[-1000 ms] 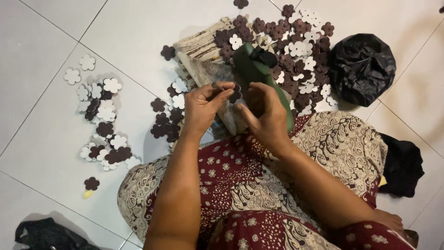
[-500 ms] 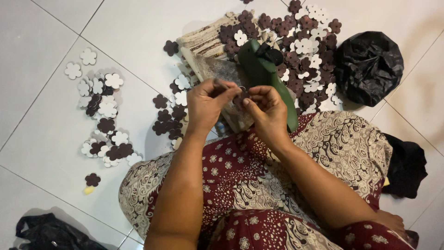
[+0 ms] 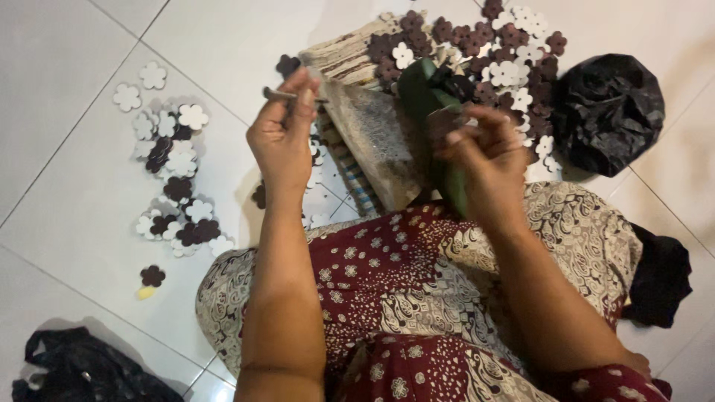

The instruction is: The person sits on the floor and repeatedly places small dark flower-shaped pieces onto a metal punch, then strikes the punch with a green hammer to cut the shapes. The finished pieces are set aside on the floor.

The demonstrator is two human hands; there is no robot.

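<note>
**Seated person holding a thin stick and a green leaf above scattered flower-shaped pieces**

The white tiled floor fills the scene. Near the viewer, the person's lap is draped in a maroon and cream batik cloth. At far right lies a crumpled black plastic bag; a second black bag sits at the near left corner, and a dark cloth lies at the right edge, just beside the lap. A patterned woven mat or board slopes from the far centre toward the lap. On and beyond its far end spreads a heap of brown and white flower-shaped pieces. A smaller group of the same flower pieces lies on the floor at left, with one brown piece apart, nearer the viewer, next to a small yellow scrap.

The left hand is raised left of the mat, thumb and fingertips pinched narrowly on a thin dark stick that lies roughly level. The right hand, well apart to the right, curls loosely around a long green leaf that runs from the heap down past the palm; whether the fingers clamp it firmly cannot be told.
</note>
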